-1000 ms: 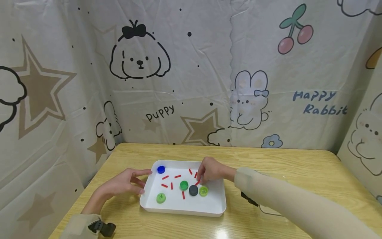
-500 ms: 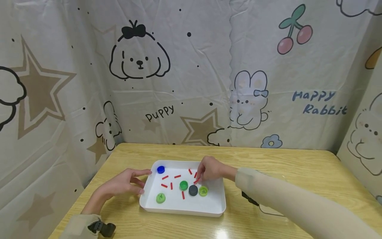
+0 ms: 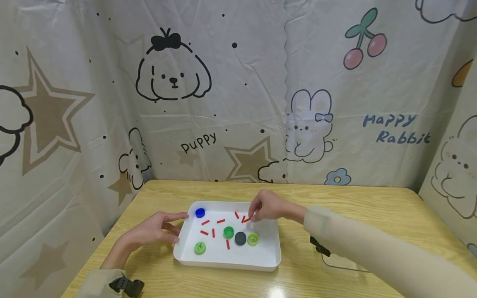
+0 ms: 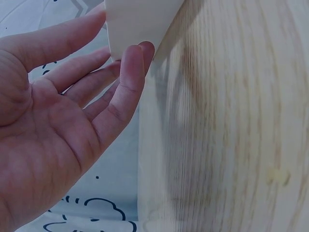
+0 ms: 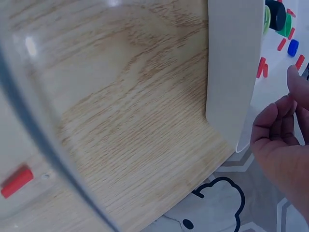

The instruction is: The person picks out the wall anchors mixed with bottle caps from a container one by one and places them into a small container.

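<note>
A white tray (image 3: 208,261) holds several short red sticks (image 3: 220,221) and several round pieces like bottle caps: a blue cap (image 3: 200,212), a green cap (image 3: 228,232), a black cap (image 3: 240,238), a yellow-green cap (image 3: 253,239) and a light green cap (image 3: 200,248). Over the tray's far right part, my right hand (image 3: 269,205) pinches a red stick (image 3: 247,219) between thumb and fingertips. My left hand (image 3: 147,229) touches the tray's left side, its fingers fairly straight; the left wrist view shows fingertips against the tray wall (image 4: 137,29).
A clear container (image 3: 346,263) stands on the wooden table to the right of the tray, partly hidden under the right forearm. In the right wrist view, one red stick (image 5: 17,182) lies inside it. A printed curtain (image 3: 238,103) hangs behind the table.
My right hand has lifted toward the back of the tray, carrying the pinched red stick with it from beside the black cap. My left hand stays at the tray's left side.
</note>
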### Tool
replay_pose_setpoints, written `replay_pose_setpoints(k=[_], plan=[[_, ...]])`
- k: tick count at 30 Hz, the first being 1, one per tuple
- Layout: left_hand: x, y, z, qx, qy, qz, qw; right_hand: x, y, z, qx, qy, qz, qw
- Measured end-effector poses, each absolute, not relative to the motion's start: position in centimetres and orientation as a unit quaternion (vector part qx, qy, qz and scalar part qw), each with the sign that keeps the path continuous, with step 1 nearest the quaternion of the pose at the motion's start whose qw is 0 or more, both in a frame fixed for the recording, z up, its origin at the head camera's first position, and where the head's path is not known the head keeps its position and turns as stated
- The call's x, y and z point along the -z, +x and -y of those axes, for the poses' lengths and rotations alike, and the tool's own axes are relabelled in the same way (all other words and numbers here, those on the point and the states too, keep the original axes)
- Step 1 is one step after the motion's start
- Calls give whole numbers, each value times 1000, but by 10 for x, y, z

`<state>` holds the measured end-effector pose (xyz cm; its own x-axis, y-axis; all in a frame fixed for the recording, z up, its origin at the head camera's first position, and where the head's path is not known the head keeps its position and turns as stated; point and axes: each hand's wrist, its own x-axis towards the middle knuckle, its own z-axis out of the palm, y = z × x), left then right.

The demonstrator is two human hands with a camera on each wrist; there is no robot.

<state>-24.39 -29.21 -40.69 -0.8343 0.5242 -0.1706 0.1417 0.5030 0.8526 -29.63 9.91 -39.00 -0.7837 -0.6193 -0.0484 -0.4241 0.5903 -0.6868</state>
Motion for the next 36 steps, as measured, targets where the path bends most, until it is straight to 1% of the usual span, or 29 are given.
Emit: replay_pose_setpoints(k=[7, 14, 36], plan=[[407, -244, 292, -452, 203, -843, 208, 381, -290, -110, 370, -273, -876, 148], [409, -244, 292, -464, 208, -835, 212, 371, -284, -121, 387, -279, -867, 142], [414, -245, 294, -480, 209, -824, 216, 342, -266, -170, 445, -240, -853, 131]])
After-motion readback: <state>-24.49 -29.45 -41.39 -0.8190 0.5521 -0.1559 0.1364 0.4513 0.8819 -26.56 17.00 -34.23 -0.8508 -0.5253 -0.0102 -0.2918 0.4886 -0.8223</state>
